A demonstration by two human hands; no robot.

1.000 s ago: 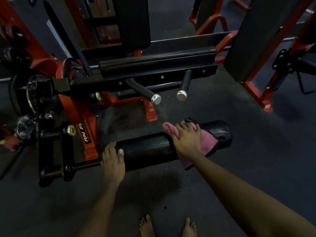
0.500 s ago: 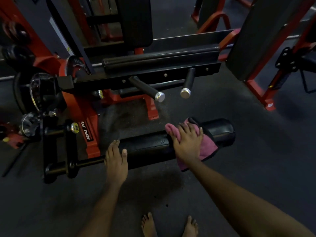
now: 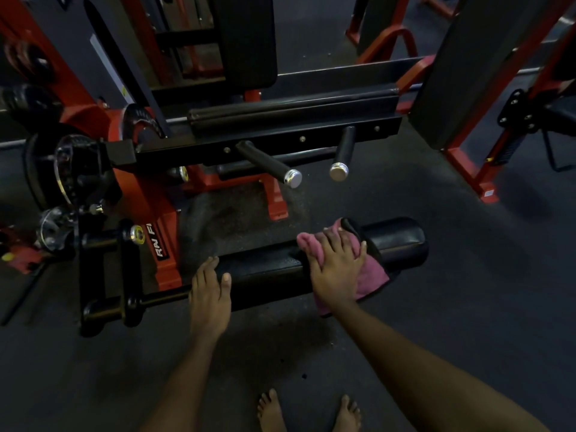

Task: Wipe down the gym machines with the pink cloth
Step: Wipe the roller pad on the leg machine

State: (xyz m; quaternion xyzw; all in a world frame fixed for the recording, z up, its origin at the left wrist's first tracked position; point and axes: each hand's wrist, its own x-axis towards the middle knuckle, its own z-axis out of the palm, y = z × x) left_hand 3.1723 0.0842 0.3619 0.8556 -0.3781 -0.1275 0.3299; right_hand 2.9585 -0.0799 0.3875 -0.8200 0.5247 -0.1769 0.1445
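Observation:
A black padded roller (image 3: 268, 272) of a red and black gym machine lies low across the middle of the head view. The pink cloth (image 3: 372, 274) is draped over the roller near its right end. My right hand (image 3: 338, 268) lies flat on the cloth with fingers spread, pressing it onto the pad. My left hand (image 3: 210, 291) rests on the roller's left end, fingers straight over the top. Part of the cloth is hidden under my right hand.
Two black handles with chrome caps (image 3: 293, 177) stick out toward me from the machine's crossbar (image 3: 268, 145). Weight plates (image 3: 67, 176) sit at the left. A red frame post (image 3: 467, 173) stands at the right. My bare feet (image 3: 307, 413) are on the dark rubber floor.
My right hand has slid the cloth slightly left along the roller. My left hand has stayed at the roller's left end.

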